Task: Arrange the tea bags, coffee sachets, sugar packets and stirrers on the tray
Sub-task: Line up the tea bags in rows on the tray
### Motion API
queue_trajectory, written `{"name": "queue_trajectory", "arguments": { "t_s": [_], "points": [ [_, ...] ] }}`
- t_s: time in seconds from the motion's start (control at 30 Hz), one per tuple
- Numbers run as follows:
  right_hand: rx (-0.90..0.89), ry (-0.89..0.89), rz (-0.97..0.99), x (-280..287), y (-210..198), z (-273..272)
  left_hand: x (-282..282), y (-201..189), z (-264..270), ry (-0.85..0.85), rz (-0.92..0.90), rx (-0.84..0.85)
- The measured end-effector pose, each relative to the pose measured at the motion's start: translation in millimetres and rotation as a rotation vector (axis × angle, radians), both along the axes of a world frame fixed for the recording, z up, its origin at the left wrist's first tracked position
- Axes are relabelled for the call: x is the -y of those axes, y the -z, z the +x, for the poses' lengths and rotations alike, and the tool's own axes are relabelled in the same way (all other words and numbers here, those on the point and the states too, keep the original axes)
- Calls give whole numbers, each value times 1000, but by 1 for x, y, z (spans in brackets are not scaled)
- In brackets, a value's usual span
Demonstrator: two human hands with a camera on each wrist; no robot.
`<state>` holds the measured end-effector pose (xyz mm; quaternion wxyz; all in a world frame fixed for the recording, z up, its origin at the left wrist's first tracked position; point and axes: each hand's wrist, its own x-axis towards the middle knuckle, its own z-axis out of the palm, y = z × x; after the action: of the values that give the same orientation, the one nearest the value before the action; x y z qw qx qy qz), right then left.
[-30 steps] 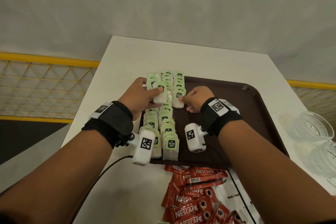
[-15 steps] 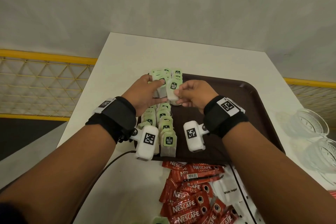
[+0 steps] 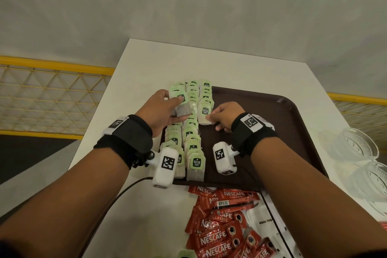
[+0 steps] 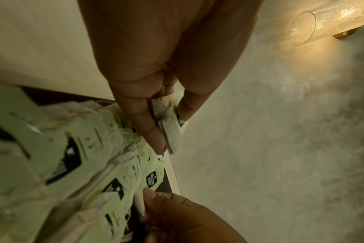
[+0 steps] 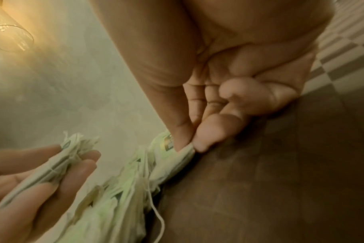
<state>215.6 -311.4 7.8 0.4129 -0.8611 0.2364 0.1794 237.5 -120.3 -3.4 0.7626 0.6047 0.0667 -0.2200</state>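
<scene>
Rows of green-tagged tea bags [image 3: 191,132] lie along the left side of the dark brown tray [image 3: 272,123]. My left hand [image 3: 165,109] grips a small stack of tea bags [image 3: 181,105] between thumb and fingers above the left rows; the same stack of tea bags [image 4: 170,129] shows in the left wrist view. My right hand [image 3: 222,116] pinches one tea bag [image 3: 204,113] at its lower edge and holds it down on the right row; that tea bag [image 5: 177,152] shows in the right wrist view between thumb and forefinger.
Red Nescafe coffee sachets [image 3: 219,228] and white sugar packets [image 3: 266,221] are heaped on the white table [image 3: 159,56] just in front of the tray. Clear glass bowls [image 3: 356,151] stand at the right. A yellow mesh railing [image 3: 52,94] runs beyond the table's left edge.
My right hand took one tea bag from the stack in my left hand, then carried it down and right onto the right row. The left hand drew back left with its stack.
</scene>
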Motion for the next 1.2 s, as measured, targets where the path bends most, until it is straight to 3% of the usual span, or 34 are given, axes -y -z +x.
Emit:
{"name": "queue_trajectory", "arguments": {
  "t_s": [0.1,0.17,0.23,0.37,0.6,0.77,1.07,1.13,1.2],
  "points": [
    [43,-6,-89,0,-1,3,0,-1,-2,20,56,37],
    [197,-25,-130,2,1,4,2,-1,-4,28,73,69],
    [313,-76,-4,0,0,3,5,-2,-4,25,69,114],
    [336,-193,269,-10,-3,0,12,-3,-4,13,51,159],
    [361,-33,394,2,11,-7,17,-6,-5,11,19,83],
    [197,24,253,18,21,-15,7,0,-2,-28,34,68],
    [93,-16,-5,6,17,-9,4,-1,-10,55,84,135],
    [151,-18,-69,6,14,-10,4,-1,-12,79,75,147],
    [322,-30,-119,5,8,-11,5,-1,-15,114,80,165]
  ]
}}
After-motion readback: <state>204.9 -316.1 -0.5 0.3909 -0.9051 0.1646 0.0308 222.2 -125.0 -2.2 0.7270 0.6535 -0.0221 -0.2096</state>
